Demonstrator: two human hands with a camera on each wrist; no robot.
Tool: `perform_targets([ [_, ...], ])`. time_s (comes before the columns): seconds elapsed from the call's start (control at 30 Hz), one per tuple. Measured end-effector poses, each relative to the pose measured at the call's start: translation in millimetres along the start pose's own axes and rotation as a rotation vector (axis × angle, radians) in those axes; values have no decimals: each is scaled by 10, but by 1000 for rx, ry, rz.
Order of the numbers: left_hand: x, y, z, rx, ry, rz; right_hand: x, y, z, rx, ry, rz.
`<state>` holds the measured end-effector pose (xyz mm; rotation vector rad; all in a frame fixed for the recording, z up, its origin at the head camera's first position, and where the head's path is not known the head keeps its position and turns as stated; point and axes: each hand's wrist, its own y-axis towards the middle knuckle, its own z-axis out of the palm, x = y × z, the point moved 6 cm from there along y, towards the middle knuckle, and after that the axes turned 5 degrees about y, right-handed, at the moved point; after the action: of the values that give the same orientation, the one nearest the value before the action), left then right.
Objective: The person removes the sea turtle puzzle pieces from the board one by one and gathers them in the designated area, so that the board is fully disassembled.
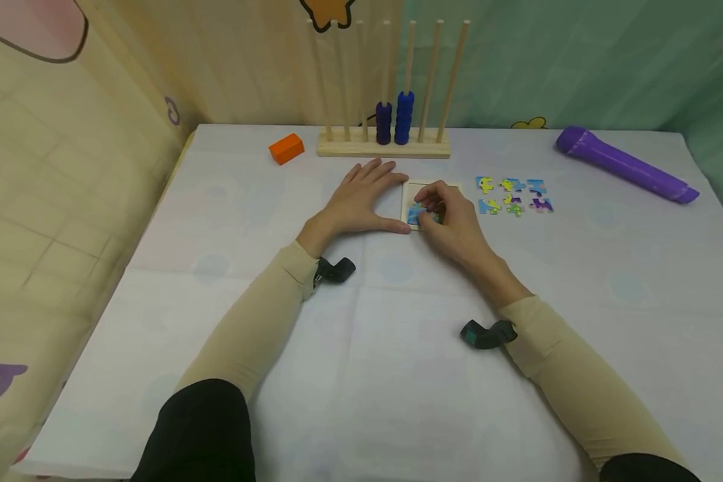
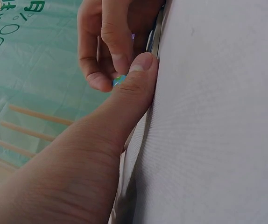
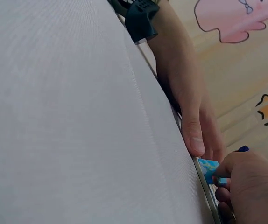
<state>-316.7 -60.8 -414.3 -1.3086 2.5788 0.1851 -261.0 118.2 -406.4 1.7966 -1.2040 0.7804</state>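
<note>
My left hand (image 1: 364, 199) lies with fingers spread at the left side of a small pale puzzle tray (image 1: 406, 199), its thumb along the tray's near left corner. My right hand (image 1: 454, 224) is over the tray and pinches a small jigsaw piece (image 2: 118, 80) between thumb and fingertips. Blue jigsaw pieces (image 1: 415, 213) lie in the near left part of the tray, just by the right fingertips. Part of the tray's inside is hidden under the right hand. In the right wrist view, the left thumb (image 3: 195, 143) rests at the tray's edge.
Several loose jigsaw pieces (image 1: 514, 195) lie in two rows right of the tray. Behind stands a wooden peg rack (image 1: 385, 148) with blue beads (image 1: 404, 118) on two pegs. An orange block (image 1: 286, 148) is at the back left, a purple microphone-shaped object (image 1: 626, 165) at the back right.
</note>
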Motion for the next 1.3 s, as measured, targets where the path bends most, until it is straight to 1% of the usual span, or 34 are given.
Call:
perform_targets([
  [0.13, -15, 7, 0, 4, 3, 4, 23, -11, -25, -12, 7, -61],
  [0.2, -15, 10, 1, 3, 4, 5, 24, -15, -49, -18, 17, -67],
  [0.23, -14, 12, 5, 4, 3, 5, 20, -22, -76, -27, 20, -58],
  [0.33, -10, 19, 15, 4, 6, 6, -7, -76, -225, -61, 33, 15],
  [0.4, -4, 15, 17, 4, 4, 6, -34, -139, -375, -82, 23, 81],
  [0.47, -5, 12, 15, 7, 0, 6, -62, -228, -554, -106, 10, 126],
  [0.57, -6, 7, 11, 11, -4, 2, -125, -395, -800, -145, -40, 170],
  [0.67, -8, 2, 4, 11, -3, 2, -183, -553, -945, -177, -104, 196],
  [0.77, 2, -3, 8, 15, 3, 0, -224, -634, -978, -187, -172, 177],
  [0.9, 4, 4, 5, 16, -1, 6, -246, -637, -981, -213, -224, 97],
  [0.97, 7, 8, -5, 10, -1, 10, -249, -632, -990, -215, -243, 76],
  [1.1, 19, 7, -26, -1, -6, 5, -264, -632, -1006, -145, -282, 107],
  [1.2, 15, 10, -15, 4, -16, 1, -281, -659, -1032, -95, -313, 137],
  [1.3, -8, 26, 9, 8, -25, 8, -300, -689, -1069, -92, -328, 136],
])
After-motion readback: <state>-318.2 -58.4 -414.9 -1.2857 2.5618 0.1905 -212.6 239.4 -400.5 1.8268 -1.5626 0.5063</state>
